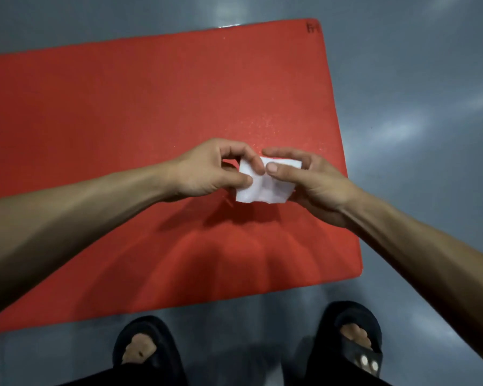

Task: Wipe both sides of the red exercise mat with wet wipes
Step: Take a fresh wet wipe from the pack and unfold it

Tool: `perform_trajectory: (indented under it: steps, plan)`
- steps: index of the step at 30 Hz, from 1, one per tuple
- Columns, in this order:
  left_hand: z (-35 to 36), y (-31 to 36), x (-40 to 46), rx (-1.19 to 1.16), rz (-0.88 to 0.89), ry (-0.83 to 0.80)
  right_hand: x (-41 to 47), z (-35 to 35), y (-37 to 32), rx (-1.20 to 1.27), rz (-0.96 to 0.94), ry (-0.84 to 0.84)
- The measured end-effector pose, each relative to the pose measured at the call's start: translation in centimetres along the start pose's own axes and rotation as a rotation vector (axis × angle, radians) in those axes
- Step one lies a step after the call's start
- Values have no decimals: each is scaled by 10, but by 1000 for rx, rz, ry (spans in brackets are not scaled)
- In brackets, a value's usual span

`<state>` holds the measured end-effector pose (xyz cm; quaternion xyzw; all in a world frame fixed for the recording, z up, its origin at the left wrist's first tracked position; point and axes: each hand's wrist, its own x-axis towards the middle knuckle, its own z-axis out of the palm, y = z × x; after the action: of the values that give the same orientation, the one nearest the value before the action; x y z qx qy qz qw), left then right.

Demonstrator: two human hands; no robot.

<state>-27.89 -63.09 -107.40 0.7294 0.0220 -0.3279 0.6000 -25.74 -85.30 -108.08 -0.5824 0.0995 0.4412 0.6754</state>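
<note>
Grey glossy floor (418, 79). Red exercise mat (123, 121) lies flat on it, right end in view, small dark mark at far right corner. Both forearms reach in over the mat, hands meeting above its right half. Left hand (207, 171) pinches white wet wipe (262, 188) at its left edge, thumb and fingers curled. Right hand (304, 179) grips the wipe's right side, thumb on top. Black slippers (354, 332) at mat's near edge.
</note>
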Motion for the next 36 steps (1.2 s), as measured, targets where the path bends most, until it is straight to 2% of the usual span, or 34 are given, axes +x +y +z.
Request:
perform_trajectory:
  steps: [3,8,10,13,14,17,20,24,29,36]
  plan:
    - [3,-7,7,84,1,-8,5,-1,13,-34,73,-55]
    - [2,-2,14,45,-40,73,0,-8,24,70,-7,96]
    - [5,-8,11,48,-72,19,-4,-9,26,51,-61,163]
    - [21,-22,3,-24,-82,-157,-8,-12,30,2,-118,198]
    - [28,-25,3,-69,-74,-162,-9,-10,32,-26,-123,200]
    - [47,-37,7,-232,-72,-41,-4,-7,42,-19,-122,201]
    - [53,-47,9,-244,-7,54,2,-4,52,185,-53,132]
    - [60,-53,6,-374,43,145,-3,10,61,387,25,-7]
    - [74,-56,8,-440,71,229,-10,25,83,405,24,91]
    - [82,-51,2,-421,32,202,-28,15,83,145,-142,203]
